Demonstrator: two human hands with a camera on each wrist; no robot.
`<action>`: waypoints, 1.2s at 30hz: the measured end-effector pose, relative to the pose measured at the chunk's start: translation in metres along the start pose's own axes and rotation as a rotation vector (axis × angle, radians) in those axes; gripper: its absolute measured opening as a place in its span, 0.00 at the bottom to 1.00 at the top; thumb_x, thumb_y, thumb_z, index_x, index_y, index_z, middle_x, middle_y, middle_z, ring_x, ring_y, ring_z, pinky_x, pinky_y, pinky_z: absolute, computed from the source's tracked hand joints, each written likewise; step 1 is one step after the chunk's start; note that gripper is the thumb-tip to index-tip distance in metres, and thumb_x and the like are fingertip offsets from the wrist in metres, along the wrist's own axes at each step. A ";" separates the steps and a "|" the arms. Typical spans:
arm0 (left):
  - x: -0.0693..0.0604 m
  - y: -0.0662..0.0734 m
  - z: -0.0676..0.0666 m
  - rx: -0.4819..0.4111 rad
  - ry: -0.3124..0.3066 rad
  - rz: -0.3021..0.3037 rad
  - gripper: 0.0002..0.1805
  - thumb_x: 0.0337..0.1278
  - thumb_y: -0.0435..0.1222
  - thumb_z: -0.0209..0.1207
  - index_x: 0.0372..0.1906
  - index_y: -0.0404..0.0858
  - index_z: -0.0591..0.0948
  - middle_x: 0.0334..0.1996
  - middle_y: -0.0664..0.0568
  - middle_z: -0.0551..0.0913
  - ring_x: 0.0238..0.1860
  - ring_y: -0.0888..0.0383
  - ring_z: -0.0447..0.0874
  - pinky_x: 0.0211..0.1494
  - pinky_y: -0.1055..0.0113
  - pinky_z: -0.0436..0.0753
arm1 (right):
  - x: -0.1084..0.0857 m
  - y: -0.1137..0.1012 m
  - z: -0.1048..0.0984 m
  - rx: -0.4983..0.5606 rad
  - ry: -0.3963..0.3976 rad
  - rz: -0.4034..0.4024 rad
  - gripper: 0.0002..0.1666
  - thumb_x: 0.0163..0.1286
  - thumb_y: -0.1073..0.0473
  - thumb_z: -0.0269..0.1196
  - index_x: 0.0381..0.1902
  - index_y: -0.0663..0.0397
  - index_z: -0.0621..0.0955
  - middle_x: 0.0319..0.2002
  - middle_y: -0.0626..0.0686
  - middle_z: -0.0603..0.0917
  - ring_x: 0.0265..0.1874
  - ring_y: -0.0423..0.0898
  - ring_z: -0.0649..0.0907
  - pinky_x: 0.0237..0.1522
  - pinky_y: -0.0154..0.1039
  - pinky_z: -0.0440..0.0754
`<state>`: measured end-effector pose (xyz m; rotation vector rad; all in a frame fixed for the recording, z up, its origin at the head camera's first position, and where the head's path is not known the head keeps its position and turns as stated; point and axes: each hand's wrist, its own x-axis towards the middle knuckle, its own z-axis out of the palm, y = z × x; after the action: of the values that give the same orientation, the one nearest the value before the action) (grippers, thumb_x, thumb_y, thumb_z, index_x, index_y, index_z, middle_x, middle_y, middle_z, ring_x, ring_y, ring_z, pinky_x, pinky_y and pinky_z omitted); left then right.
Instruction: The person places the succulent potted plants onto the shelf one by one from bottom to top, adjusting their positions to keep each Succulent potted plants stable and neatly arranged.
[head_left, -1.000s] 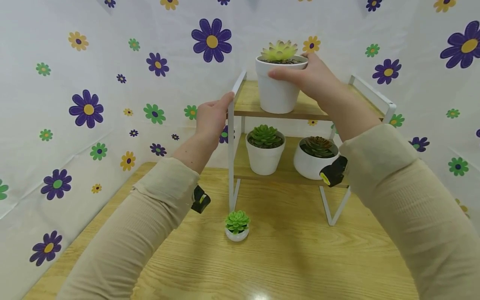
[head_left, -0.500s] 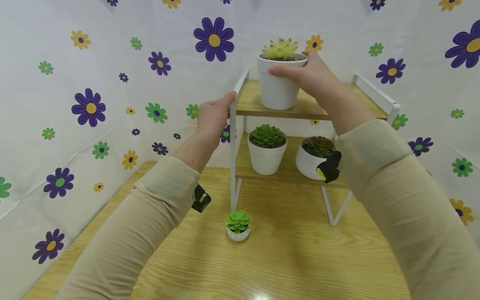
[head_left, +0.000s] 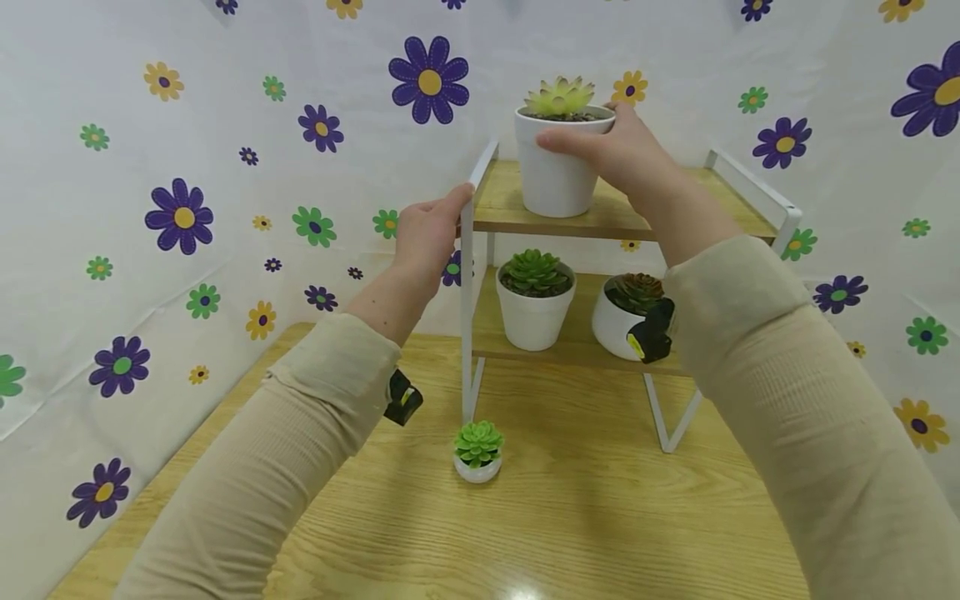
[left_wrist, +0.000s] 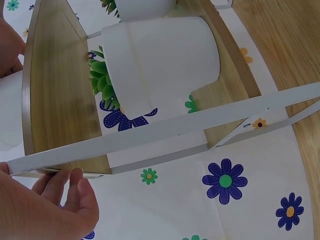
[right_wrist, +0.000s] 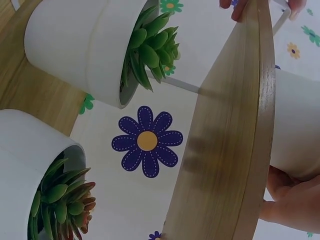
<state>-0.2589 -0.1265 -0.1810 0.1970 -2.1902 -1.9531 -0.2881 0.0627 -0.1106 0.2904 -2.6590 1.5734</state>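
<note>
My right hand [head_left: 618, 158] grips the rim and side of a white pot with a yellow-green succulent [head_left: 558, 171], its thumb across the front. The pot stands upright at the top board [head_left: 660, 218] of a two-tier plant shelf, left of its middle; whether its base touches the board is hard to tell. My left hand [head_left: 427, 233] holds the shelf's upper left front corner, and in the left wrist view its fingers [left_wrist: 65, 187] curl at the board beside the pale metal frame [left_wrist: 135, 142]. The right wrist view shows the held pot [right_wrist: 297, 125] beyond the board's edge.
On the lower board stand a white pot with a green succulent [head_left: 534, 312] and a rounder white pot with a reddish-green succulent [head_left: 615, 321], partly hidden by the right wrist camera. A small bright-green succulent [head_left: 477, 454] sits on the wooden table [head_left: 570, 525] by the shelf's left leg.
The right hand has shifted the yellow-green succulent's pot slightly back over the top board, and the right forearm has swung a little left. The left hand keeps its hold on the shelf corner.
</note>
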 end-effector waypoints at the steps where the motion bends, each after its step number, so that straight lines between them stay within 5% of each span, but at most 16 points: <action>1: 0.000 0.000 0.000 0.001 -0.003 -0.001 0.26 0.62 0.53 0.52 0.55 0.40 0.78 0.60 0.51 0.75 0.62 0.56 0.71 0.68 0.60 0.67 | -0.001 0.001 0.000 0.002 -0.003 0.001 0.58 0.58 0.37 0.62 0.73 0.47 0.42 0.71 0.52 0.56 0.67 0.46 0.63 0.70 0.43 0.59; 7: 0.000 -0.001 0.001 0.022 -0.023 -0.007 0.26 0.61 0.53 0.52 0.55 0.40 0.78 0.59 0.51 0.75 0.62 0.56 0.72 0.68 0.60 0.67 | -0.011 0.008 -0.003 0.000 0.012 0.056 0.60 0.59 0.32 0.58 0.74 0.44 0.36 0.74 0.49 0.49 0.73 0.45 0.53 0.73 0.45 0.52; 11: 0.002 0.000 -0.001 0.035 -0.038 0.000 0.25 0.62 0.53 0.52 0.54 0.39 0.79 0.58 0.51 0.77 0.60 0.56 0.73 0.66 0.61 0.69 | -0.026 0.017 -0.009 0.029 0.094 0.032 0.56 0.60 0.31 0.56 0.74 0.41 0.41 0.74 0.50 0.51 0.72 0.47 0.56 0.72 0.47 0.55; 16: 0.003 0.004 -0.005 0.056 -0.051 -0.010 0.26 0.62 0.53 0.51 0.54 0.38 0.78 0.57 0.51 0.77 0.59 0.56 0.72 0.65 0.62 0.69 | -0.055 0.041 -0.013 0.075 0.200 -0.106 0.45 0.62 0.35 0.57 0.70 0.43 0.54 0.66 0.51 0.63 0.65 0.47 0.64 0.67 0.46 0.64; 21: 0.003 0.006 -0.007 0.065 -0.074 -0.023 0.27 0.63 0.53 0.51 0.56 0.38 0.76 0.58 0.50 0.76 0.60 0.57 0.71 0.65 0.62 0.68 | -0.083 0.076 -0.009 0.020 0.231 -0.269 0.32 0.66 0.45 0.58 0.62 0.55 0.66 0.50 0.45 0.73 0.52 0.40 0.72 0.58 0.41 0.68; 26: 0.004 0.005 -0.008 0.055 -0.094 -0.023 0.26 0.63 0.52 0.51 0.56 0.38 0.76 0.59 0.51 0.76 0.60 0.57 0.71 0.65 0.62 0.68 | -0.106 0.103 0.001 -0.067 0.261 -0.433 0.21 0.65 0.57 0.61 0.53 0.61 0.73 0.45 0.44 0.77 0.48 0.35 0.74 0.56 0.36 0.67; 31: 0.005 0.004 -0.007 0.060 -0.097 -0.024 0.26 0.63 0.53 0.51 0.56 0.38 0.76 0.59 0.50 0.76 0.60 0.56 0.71 0.66 0.61 0.68 | -0.119 0.122 0.019 -0.136 0.139 -0.492 0.14 0.62 0.62 0.64 0.45 0.58 0.77 0.39 0.51 0.82 0.40 0.36 0.79 0.49 0.37 0.74; 36: 0.006 0.005 -0.006 0.060 -0.093 -0.031 0.26 0.63 0.53 0.51 0.57 0.38 0.76 0.59 0.51 0.76 0.60 0.56 0.72 0.66 0.62 0.68 | -0.119 0.147 0.047 -0.225 -0.048 -0.465 0.14 0.60 0.60 0.66 0.42 0.58 0.79 0.34 0.50 0.84 0.36 0.41 0.81 0.43 0.38 0.80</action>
<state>-0.2627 -0.1331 -0.1753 0.1522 -2.3200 -1.9512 -0.1945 0.1071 -0.2762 0.8668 -2.5152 1.1303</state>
